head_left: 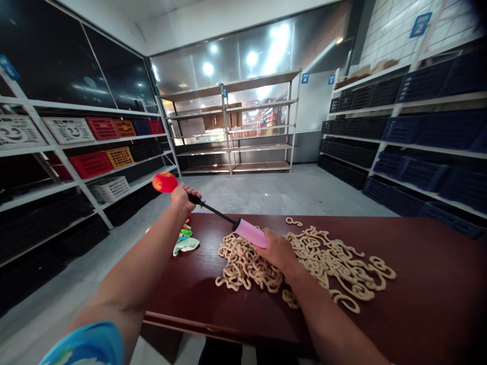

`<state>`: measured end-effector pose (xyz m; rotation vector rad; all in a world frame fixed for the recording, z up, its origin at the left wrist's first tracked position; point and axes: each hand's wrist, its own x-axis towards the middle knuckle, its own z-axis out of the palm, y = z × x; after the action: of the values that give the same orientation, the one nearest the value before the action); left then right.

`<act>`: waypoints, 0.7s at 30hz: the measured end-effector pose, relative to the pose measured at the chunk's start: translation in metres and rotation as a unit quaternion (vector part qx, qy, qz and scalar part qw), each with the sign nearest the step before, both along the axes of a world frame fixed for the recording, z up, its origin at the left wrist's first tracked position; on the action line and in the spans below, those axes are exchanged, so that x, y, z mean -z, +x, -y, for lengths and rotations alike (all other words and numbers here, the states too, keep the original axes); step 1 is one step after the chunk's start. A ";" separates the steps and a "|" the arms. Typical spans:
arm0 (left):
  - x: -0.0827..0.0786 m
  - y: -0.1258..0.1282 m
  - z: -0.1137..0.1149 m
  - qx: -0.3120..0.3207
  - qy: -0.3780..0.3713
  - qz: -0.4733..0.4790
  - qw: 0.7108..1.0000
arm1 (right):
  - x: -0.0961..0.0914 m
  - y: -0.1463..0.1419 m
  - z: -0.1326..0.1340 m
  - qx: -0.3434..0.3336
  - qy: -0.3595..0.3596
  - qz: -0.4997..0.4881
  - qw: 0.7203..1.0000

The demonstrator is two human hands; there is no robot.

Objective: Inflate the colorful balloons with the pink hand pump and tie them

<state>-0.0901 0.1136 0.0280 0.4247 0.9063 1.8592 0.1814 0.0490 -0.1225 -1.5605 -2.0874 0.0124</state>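
My left hand (183, 197) is closed around the black handle end of a balloon pump. A red balloon (164, 182) with orange markings, partly filled, sticks out beyond that hand; how it is attached is hidden. The pump's black rod (216, 210) is drawn out and slants down into its pink barrel (251, 233). Around the barrel's lower end, my right hand (277, 248) is closed, just above heaped beige curly strands (249, 263). Several limp balloons (186, 242) in green, white and other colours lie on the table left of the strands.
The dark red-brown table (426, 284) stretches beneath the strands, its front edge near my body. Shelves with coloured crates (91, 165) stand at left, and shelves with dark blue crates (426, 175) at right. A metal rack (258, 147) stands at the back, across the grey floor (243, 195).
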 end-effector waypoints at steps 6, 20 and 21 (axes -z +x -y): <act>-0.004 0.005 -0.002 0.019 0.019 0.003 1.000 | 0.010 -0.008 0.001 -0.014 -0.007 -0.018 1.000; 0.034 0.080 0.013 0.081 0.010 -0.020 0.996 | 0.005 -0.006 0.003 -0.001 -0.015 -0.041 0.999; 0.023 0.070 0.011 0.071 0.010 -0.028 0.997 | 0.005 -0.006 0.002 0.003 -0.014 -0.042 0.999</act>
<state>-0.0203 0.1027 0.0046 0.5427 0.8738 1.7345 0.1754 0.0465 -0.1276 -1.5550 -2.0265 0.1024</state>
